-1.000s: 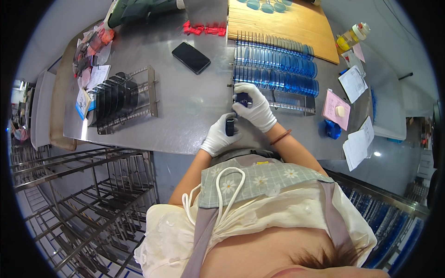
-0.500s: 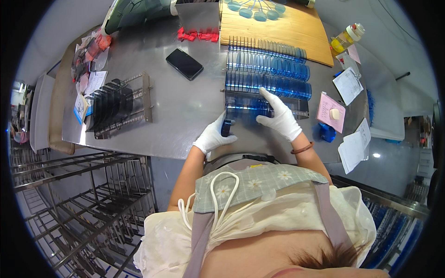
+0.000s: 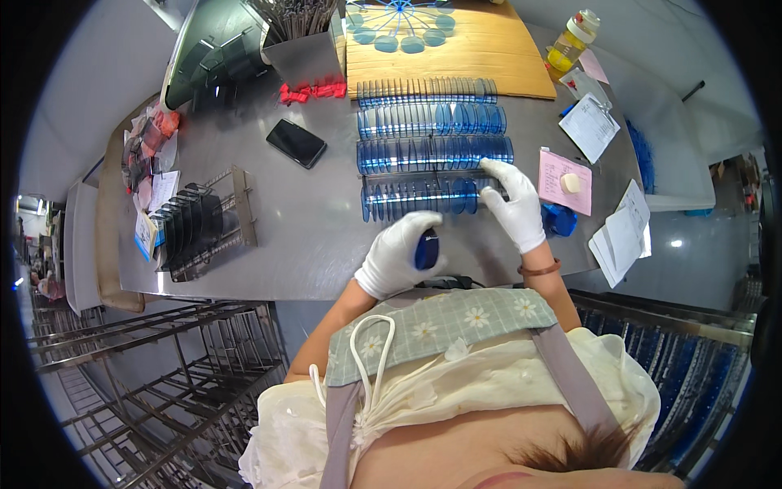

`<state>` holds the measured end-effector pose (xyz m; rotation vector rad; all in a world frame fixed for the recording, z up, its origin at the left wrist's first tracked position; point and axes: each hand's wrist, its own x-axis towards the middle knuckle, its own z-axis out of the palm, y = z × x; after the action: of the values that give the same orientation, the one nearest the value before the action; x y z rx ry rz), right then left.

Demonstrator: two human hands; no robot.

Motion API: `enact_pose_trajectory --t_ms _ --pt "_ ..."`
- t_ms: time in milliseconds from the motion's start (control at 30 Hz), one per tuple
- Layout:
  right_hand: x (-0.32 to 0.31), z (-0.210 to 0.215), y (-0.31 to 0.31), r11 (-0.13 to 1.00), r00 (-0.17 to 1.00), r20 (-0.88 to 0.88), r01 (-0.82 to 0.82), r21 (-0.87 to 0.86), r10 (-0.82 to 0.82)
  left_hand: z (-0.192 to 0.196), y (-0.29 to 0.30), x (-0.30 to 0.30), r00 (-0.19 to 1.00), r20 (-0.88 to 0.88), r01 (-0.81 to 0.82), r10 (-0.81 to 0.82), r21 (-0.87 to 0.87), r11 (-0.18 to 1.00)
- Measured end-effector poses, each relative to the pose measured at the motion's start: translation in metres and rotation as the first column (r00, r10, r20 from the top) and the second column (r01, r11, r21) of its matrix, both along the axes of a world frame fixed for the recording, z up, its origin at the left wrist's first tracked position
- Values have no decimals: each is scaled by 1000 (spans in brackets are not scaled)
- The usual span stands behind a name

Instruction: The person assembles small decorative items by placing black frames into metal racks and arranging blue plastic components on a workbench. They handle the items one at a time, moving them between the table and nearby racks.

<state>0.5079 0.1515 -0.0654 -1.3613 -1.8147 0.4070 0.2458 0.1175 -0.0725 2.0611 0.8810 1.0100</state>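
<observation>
A dark blue, rounded lens-like disc [image 3: 426, 249] stands on edge between the thumb and fingers of my white-gloved left hand [image 3: 393, 254], close to my body. My right hand [image 3: 520, 208], gloved as well, is at the right end of the nearest row of blue discs [image 3: 419, 198]. Its thumb and forefinger are apart, and I see no separate disc between them. Behind that row lie a second row of blue discs [image 3: 432, 153], a third, paler row [image 3: 428, 121] and a greyish back row [image 3: 428, 90].
A black phone [image 3: 296, 143] lies left of the rows. Further left stands a metal rack with dark curved pieces [image 3: 195, 216]. At right are a pink paper [image 3: 554, 189], a crumpled blue item [image 3: 559, 220], white sheets [image 3: 621, 236] and a bottle [image 3: 573, 41].
My left hand has lifted the blue disc away from the rows, toward me. My right hand has shifted to the right end of the nearest row. The whole view has shifted.
</observation>
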Motion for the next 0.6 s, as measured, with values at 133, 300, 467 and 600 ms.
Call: enact_pose_trajectory --t_ms 133,300,467,600 --pt "-10 43 -24 789 768 -453 -582 -198 453 33 28 49 987 162 -100 17 521 848" --pt "3 55 -14 782 794 -473 -551 -291 383 27 53 86 986 134 -162 97 655 738" --pt "33 28 1 832 625 -770 -490 -261 127 23 56 92 983 -82 -103 165 498 861" --pt "44 -6 17 869 600 -800 -405 -284 17 25 55 60 646 -748 78 153 264 961"
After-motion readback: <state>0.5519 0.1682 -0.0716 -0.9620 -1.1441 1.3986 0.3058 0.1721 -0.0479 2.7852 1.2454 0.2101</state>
